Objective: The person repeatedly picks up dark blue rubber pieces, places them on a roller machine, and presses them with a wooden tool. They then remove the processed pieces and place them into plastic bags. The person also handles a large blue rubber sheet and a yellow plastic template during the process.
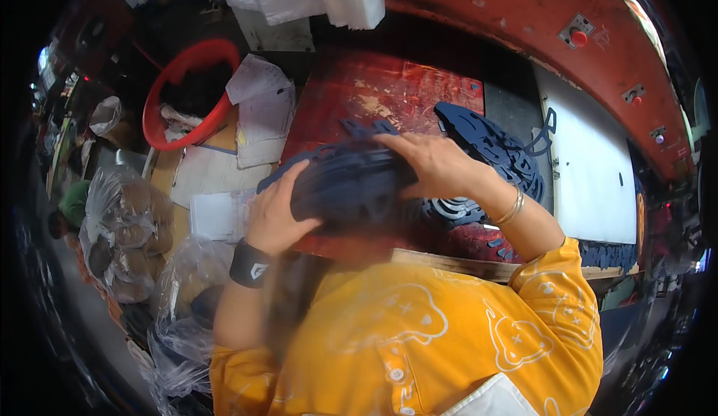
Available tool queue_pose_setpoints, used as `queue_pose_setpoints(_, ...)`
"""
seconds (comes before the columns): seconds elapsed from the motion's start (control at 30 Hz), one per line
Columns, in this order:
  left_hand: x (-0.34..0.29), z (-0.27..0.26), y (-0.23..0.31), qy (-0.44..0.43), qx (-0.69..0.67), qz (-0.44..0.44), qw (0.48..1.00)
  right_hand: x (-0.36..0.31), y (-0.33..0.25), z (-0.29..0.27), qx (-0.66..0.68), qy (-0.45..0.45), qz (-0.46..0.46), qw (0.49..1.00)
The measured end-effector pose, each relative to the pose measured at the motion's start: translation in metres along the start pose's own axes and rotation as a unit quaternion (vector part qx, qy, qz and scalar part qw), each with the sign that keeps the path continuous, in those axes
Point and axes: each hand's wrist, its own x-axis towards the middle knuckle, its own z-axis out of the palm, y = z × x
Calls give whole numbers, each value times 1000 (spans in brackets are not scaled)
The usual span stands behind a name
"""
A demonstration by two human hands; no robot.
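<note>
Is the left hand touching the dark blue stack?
Touching: in the head view, the left hand has its fingers and thumb against the left end of the dark blue stack, no gap showing.

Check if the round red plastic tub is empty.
Not empty: a pale, crumpled item lies inside the tub. Cannot tell how full; its interior is dark.
</note>
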Motion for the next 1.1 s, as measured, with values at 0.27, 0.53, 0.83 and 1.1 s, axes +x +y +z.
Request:
queue_pose_setpoints(0.27,-15,-15,7,10,48,45,998,-24,-6,-13,-34,66,-29,997)
queue_pose_setpoints(0.53,-24,3,-4,2,-22,48,999,-18,34,28,43,43,-57,997)
queue_pose_setpoints(0.83,-30,1,-3,-79,-20,-92,992,-26,31,41,264,-22,4,964)
queue_pose_setpoints(1.1,-31,5,-9,-28,-3,-91,995,-40,26,64,317,35,41,947)
